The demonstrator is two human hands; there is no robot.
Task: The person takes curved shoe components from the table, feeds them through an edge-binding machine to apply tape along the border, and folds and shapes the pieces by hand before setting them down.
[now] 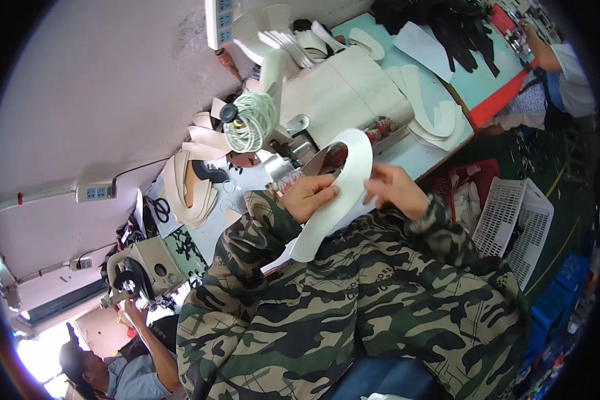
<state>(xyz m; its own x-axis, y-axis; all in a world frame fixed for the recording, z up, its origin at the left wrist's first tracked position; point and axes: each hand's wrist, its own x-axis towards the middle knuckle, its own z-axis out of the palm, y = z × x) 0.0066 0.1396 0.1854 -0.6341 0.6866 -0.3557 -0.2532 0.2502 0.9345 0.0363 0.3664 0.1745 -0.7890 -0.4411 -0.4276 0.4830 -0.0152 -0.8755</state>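
A long curved white piece of flat sheet material [349, 179] is held up before my chest, its lower end close to my jacket. My left hand [311, 197] pinches its left edge between thumb and fingers. Beside its right edge is my right hand [400, 191], fingers bent and spread apart; whether a fingertip touches the edge I cannot tell. Just beyond the piece stands a beige bench machine [343, 90] with metal parts at its near left side. The piece hides some of the machine's front.
Stacked curved pieces [192, 193] lie left of the machine, near black scissors [161, 209]. Coiled pale cord [251, 121] hangs at the machine. More white pieces [440, 120] lie right. A white basket [503, 217] stands on the floor. Co-workers sit lower left [130, 377] and upper right [573, 80].
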